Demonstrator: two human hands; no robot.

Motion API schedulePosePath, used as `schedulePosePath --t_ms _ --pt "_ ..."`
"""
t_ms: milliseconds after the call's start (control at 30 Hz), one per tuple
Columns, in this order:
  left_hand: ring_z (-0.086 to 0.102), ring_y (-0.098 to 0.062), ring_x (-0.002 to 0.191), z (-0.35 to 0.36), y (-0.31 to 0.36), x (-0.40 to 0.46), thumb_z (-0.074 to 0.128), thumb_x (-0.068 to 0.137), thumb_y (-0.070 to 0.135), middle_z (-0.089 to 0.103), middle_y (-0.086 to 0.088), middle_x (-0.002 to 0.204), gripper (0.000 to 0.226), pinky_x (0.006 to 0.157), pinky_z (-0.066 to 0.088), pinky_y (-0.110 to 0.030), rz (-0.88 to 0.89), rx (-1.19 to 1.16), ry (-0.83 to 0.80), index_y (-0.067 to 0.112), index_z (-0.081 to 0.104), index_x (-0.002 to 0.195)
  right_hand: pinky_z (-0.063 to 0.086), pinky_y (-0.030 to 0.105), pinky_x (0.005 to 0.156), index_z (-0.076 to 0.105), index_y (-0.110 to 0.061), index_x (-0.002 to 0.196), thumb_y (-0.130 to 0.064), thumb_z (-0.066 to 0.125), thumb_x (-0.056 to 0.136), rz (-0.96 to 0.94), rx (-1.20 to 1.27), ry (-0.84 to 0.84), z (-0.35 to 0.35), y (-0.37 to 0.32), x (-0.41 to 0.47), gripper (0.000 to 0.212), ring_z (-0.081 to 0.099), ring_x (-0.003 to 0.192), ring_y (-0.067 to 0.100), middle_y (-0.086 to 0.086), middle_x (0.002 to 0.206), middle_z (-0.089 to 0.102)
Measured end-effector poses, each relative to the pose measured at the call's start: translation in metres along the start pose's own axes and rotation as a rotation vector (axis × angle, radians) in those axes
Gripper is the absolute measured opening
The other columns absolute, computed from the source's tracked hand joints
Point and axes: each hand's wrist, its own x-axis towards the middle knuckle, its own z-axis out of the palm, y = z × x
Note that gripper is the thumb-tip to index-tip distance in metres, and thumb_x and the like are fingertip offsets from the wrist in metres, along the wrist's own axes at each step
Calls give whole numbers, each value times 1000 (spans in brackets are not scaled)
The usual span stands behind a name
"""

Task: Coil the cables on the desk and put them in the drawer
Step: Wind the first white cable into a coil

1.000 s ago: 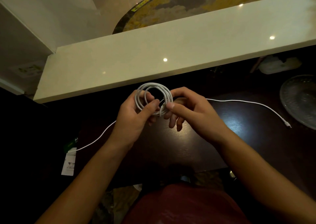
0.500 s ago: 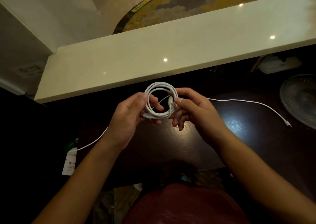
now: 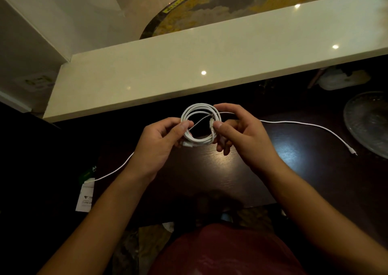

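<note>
A white cable wound into a small coil (image 3: 199, 109) is held up above the dark wooden desk (image 3: 304, 180). My left hand (image 3: 159, 144) pinches the coil's left side between thumb and fingers. My right hand (image 3: 241, 134) pinches the right side, thumb on a connector end lying across the loops. A second white cable (image 3: 310, 125) lies loose on the desk: it runs right to a small plug near the glass plate and left behind my forearm towards a paper tag. No drawer is in view.
A cream stone ledge (image 3: 210, 64) runs above the back of the desk. A clear glass plate (image 3: 369, 123) sits at the right edge, with a pale crumpled object (image 3: 344, 78) behind it. A white tag (image 3: 85, 197) and a green label (image 3: 89, 172) lie at the left.
The coil has shifted right and slightly down between my hands. My left fingers have come out of the loop and now pinch its left rim; the right thumb has moved onto the connector.
</note>
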Motion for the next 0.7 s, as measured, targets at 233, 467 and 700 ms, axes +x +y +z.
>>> schedulePosePath --t_ms 233,467,700 --pt "72 -11 92 -10 1 -4 62 96 2 78 -1 98 37 82 55 -21 41 38 17 13 65 131 49 32 49 59 -11 130 -8 63 98 -16 -33 -28 9 0 -1 33 63 55 27 33 71 61" --pt "64 -5 75 -47 1 -19 64 95 1 69 5 78 45 76 51 -19 148 142 8 21 63 134 49 35 49 61 -10 128 -8 63 97 -50 -83 -31 46 -4 -11 31 63 52 27 31 67 60" --pt "65 -6 79 -116 4 -45 66 93 4 68 5 80 44 81 52 -25 240 185 -44 27 66 130 50 32 48 60 -15 128 -8 65 97 -124 -112 69 120 -10 -36 32 62 52 25 10 60 65"
